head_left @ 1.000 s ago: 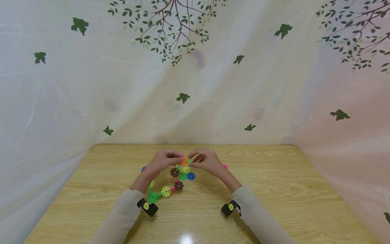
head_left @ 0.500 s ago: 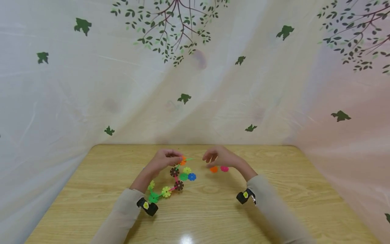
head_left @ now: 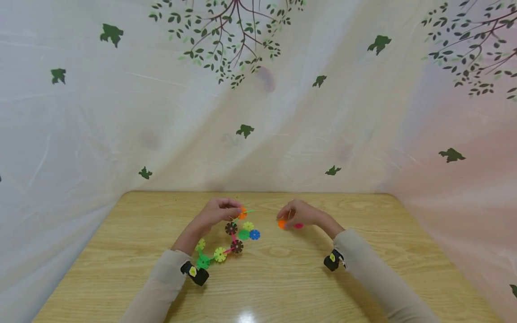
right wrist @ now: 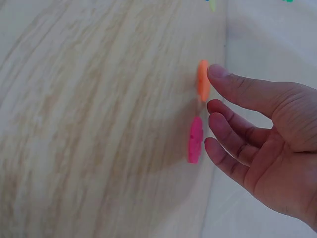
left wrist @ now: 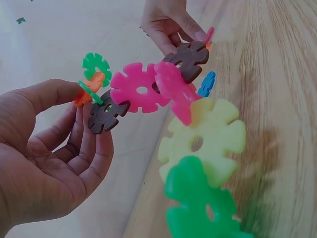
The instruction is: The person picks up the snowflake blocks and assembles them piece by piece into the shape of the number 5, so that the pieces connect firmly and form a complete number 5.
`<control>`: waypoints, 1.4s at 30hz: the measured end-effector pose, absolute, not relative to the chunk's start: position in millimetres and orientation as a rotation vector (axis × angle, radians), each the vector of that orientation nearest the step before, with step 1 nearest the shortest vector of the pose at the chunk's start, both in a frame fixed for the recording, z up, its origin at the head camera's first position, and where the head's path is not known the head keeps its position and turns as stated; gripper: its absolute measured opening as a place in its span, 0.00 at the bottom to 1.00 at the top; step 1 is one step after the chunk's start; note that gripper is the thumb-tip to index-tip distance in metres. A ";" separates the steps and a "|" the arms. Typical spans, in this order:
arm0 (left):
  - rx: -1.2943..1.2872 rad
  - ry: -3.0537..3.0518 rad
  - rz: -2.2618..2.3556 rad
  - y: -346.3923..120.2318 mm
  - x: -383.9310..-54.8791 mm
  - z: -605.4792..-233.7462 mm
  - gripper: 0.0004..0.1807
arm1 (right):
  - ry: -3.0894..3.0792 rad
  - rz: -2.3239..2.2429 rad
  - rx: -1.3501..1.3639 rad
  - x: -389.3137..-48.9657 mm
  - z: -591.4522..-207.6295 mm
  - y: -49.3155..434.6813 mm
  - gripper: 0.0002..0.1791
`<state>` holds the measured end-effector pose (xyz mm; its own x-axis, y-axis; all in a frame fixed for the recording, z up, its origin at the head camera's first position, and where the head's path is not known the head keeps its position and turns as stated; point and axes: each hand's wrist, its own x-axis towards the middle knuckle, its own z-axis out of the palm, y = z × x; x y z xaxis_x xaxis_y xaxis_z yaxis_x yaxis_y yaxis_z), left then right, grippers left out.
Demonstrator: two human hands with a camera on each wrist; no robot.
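Note:
My left hand (head_left: 218,210) pinches an orange snowflake disc (left wrist: 100,79) between thumb and fingers. That disc belongs to a linked chain of slotted plastic discs, with brown (left wrist: 109,115), pink (left wrist: 133,89), pale yellow (left wrist: 225,136) and green (left wrist: 190,193) pieces. A green disc (left wrist: 96,66) stands out from the held end. Over on the right, my right hand (head_left: 300,212) is at a loose orange disc (right wrist: 203,81), fingers loosely bent and parted. The thumb tip lies at its edge; whether it touches is hard to tell. A pink disc (right wrist: 195,140) lies beside the fingers.
Loose yellow (head_left: 248,226), green (head_left: 243,234) and blue (head_left: 254,234) discs lie on the wooden table (head_left: 282,287) close to the chain. A pale curtain (head_left: 194,134) printed with leaves hangs behind the table.
My right hand has left the green disc at the chain's end and moved right and down to the loose orange disc. My left hand has stayed in place, holding the chain.

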<state>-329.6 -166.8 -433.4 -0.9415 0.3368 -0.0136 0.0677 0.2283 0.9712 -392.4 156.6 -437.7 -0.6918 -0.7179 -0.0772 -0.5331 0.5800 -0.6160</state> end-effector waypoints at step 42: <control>0.612 2.372 1.833 -164.4 -327.7 -429.4 0.11 | 2.360 -1.604 -0.795 -370.4 -416.1 113.4 0.13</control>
<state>-327.7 -164.4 -429.4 -0.9167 0.3588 0.1761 0.2609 0.2035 0.9437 -370.4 113.4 -416.1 -0.8409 -0.5210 0.1463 -0.3278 0.2753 -0.9038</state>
